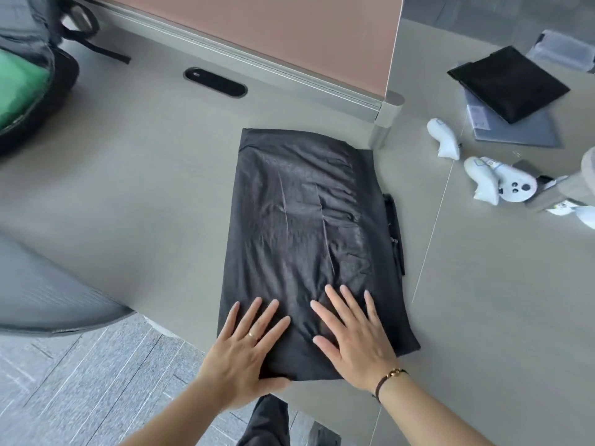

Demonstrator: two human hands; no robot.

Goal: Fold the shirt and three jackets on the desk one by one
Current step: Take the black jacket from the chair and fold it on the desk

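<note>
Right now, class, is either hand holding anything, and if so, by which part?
Nothing is held. The left hand and the right hand lie flat with straight, spread fingers, pressing the near end of the dark folded garment on the desk.

Left of the left hand [244, 355] the desk [145, 194] lies bare up to the backpack [29, 75]. Right of the right hand [360, 346], white controllers [495, 181] stand well apart; the partition [289, 43] blocks ahead.
</note>
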